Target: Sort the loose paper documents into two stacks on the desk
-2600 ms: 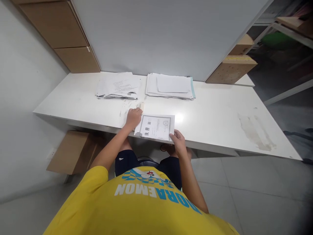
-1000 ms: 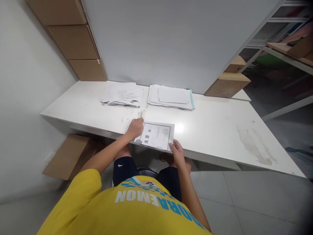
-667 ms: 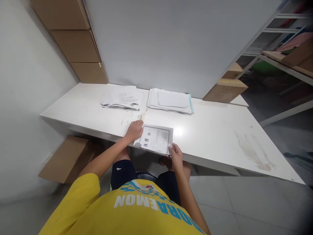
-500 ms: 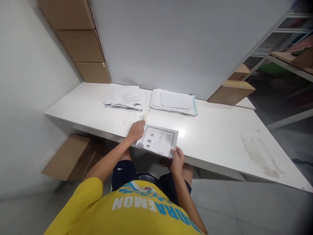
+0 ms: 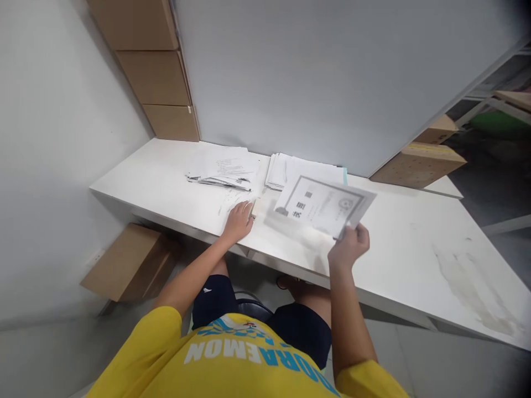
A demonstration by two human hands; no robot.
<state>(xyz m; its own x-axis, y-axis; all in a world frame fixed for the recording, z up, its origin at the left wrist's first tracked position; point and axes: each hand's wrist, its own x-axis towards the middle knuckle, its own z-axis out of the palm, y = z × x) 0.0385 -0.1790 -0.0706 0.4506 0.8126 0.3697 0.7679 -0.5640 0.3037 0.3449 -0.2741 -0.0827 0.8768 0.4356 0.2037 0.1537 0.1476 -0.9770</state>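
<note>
My right hand pinches the near corner of a printed certificate sheet with a grey border and holds it up above the white table. The sheet partly hides a neat stack of white papers at the back. My left hand rests on the table with fingers flat, beside a small beige eraser-like block. A looser pile of printed papers lies further back on the left.
A grey partition panel stands behind the table. Cardboard boxes are stacked at the back left, another box lies on the floor under the table, and perforated wooden boxes sit at the right. A stain marks the table's right part.
My right hand has lifted the certificate sheet off the table's front edge and carried it up and to the right. My left hand has let go of it and stays on the table.
</note>
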